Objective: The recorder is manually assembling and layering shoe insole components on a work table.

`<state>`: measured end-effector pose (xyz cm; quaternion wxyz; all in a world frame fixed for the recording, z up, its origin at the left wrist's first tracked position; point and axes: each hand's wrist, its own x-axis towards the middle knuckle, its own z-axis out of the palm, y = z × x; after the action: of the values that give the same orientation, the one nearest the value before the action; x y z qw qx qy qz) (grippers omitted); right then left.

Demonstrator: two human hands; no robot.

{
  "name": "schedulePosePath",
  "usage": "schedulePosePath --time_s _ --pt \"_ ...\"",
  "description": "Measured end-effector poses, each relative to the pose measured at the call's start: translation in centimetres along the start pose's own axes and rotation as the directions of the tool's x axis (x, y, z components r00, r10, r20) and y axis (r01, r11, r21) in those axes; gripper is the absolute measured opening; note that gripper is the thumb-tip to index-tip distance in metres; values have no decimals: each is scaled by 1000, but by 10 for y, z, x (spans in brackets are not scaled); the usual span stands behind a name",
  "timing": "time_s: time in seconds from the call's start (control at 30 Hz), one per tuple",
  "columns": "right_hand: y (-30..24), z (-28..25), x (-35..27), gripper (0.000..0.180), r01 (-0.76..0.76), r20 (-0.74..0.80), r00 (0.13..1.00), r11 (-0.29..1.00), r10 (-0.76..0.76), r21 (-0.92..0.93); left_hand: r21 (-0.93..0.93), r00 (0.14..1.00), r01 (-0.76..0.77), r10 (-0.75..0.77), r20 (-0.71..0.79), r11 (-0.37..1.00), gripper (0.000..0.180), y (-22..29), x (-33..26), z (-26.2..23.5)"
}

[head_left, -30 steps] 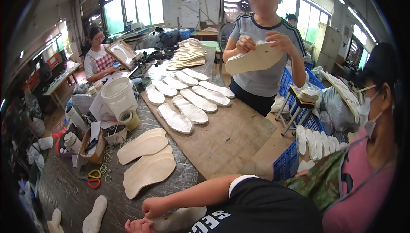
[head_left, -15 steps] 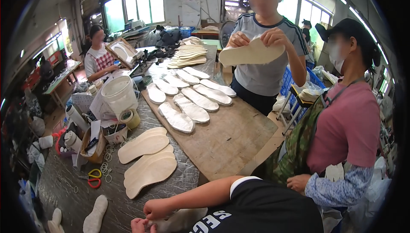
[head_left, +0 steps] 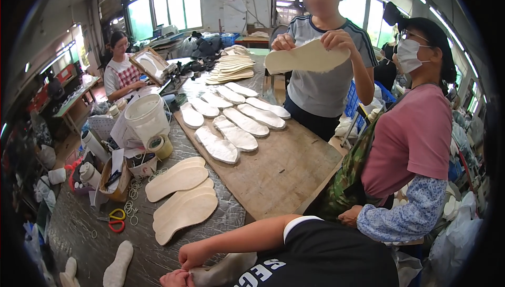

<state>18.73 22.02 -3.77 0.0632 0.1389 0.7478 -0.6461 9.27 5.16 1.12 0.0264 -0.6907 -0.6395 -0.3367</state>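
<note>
At the lower edge, my right hand [head_left: 193, 255] comes in from the right with its fingers closed, pinching the end of a pale fleecy insole [head_left: 226, 270]. My left hand [head_left: 176, 278] is closed at the same end, just below it, and is partly cut off by the frame. The rest of that insole runs to the right, partly hidden by my black shirt. Beyond my hands, cream insoles [head_left: 185, 213] lie in two overlapping piles on the dark table [head_left: 152, 250]. A single fleecy insole [head_left: 118, 264] lies to the left of my hands.
Red-and-yellow-handled scissors [head_left: 117, 220], rubber bands [head_left: 132, 208] and a white bucket [head_left: 147, 116] are at left. Several white insoles [head_left: 236, 133] lie on a brown board [head_left: 284, 182]. A standing person holds an insole [head_left: 307, 58]; another in pink [head_left: 415, 134] stands at right.
My hands stay at the insole's end, shifting slightly, and more of it shows. The person in pink has moved a little left and raised their head. The standing person's insole has shifted left and up.
</note>
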Motion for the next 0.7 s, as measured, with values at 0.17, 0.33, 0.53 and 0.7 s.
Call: schedulePosePath --time_s 0.17,0.33,0.53,0.7 --pt "6 11 7 22 131 -95 983 966 -156 -224 21 995 -56 54 79 998 11 10 1 -5" --pt "2 17 2 20 159 -120 969 920 -215 -359 -33 978 -123 127 165 992 13 21 -11 -15" --pt "17 39 13 23 99 -26 993 916 -119 -388 -135 970 -157 178 164 978 13 34 -34 -21" --pt "-1 6 -5 24 51 -35 996 873 -77 -485 -328 950 -90 180 254 940 23 58 -31 -32"
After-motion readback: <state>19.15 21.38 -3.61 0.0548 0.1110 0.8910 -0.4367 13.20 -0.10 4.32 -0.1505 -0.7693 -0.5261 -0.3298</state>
